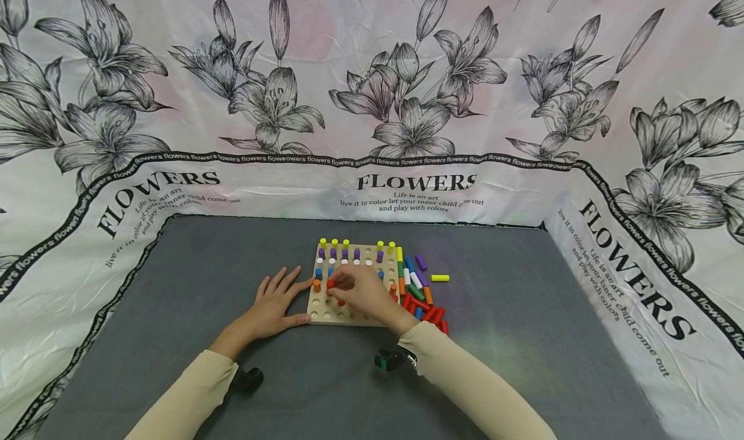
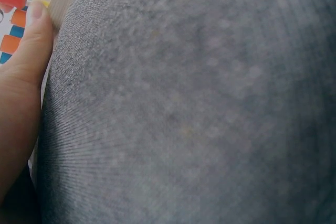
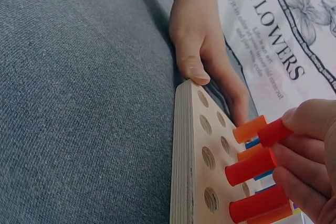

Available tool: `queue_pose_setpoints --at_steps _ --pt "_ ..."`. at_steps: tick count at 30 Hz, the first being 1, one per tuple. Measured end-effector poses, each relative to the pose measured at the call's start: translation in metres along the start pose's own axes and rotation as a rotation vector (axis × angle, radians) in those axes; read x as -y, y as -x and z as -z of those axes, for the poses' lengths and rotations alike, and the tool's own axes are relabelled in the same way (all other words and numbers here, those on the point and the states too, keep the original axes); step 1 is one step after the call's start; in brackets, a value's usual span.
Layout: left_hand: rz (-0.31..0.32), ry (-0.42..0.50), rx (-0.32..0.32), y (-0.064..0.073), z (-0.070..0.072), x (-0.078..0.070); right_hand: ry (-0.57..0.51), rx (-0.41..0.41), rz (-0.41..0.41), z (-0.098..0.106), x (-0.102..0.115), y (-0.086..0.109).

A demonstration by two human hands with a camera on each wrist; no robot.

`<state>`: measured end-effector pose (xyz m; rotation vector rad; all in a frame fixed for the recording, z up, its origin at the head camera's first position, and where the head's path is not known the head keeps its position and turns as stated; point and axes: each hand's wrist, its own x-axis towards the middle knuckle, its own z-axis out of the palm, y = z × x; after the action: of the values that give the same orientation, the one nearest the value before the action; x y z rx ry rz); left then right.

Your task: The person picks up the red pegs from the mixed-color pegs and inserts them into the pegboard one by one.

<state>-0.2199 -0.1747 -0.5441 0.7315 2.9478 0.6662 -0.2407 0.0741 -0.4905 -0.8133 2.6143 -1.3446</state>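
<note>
A wooden pegboard (image 1: 323,320) lies on the grey cloth, with rows of yellow, purple, white, blue and orange pegs standing in its holes. My right hand (image 1: 367,293) is over the board and pinches a red peg (image 3: 274,132) between thumb and fingertips. Near it in the right wrist view, further red pegs (image 3: 251,166) stand in the board, beside several bare holes. My left hand (image 1: 273,305) lies spread at the board's left side, its thumb against the near left corner. The left wrist view catches only that thumb (image 2: 35,40) by the board's edge.
Loose pegs lie against the board's right side: a heap of red pegs (image 1: 434,314), a yellow peg (image 1: 440,278), a purple peg (image 1: 421,262) and several others. A flower-printed sheet (image 1: 407,198) borders the grey table cloth (image 1: 511,285) at the back and sides.
</note>
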Motion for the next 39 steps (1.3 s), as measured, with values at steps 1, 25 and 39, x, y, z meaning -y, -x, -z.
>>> queue_pose_setpoints --at_steps 1,25,39 --pt "0.000 0.000 0.000 0.000 0.000 0.000 0.009 -0.002 0.002 -0.001 0.000 0.000" --pt "-0.004 0.006 -0.008 0.000 0.000 -0.002 0.185 -0.033 0.034 -0.015 0.000 0.005" --pt "-0.008 0.002 -0.005 0.000 0.000 -0.002 0.220 -0.037 0.016 -0.018 -0.004 0.008"
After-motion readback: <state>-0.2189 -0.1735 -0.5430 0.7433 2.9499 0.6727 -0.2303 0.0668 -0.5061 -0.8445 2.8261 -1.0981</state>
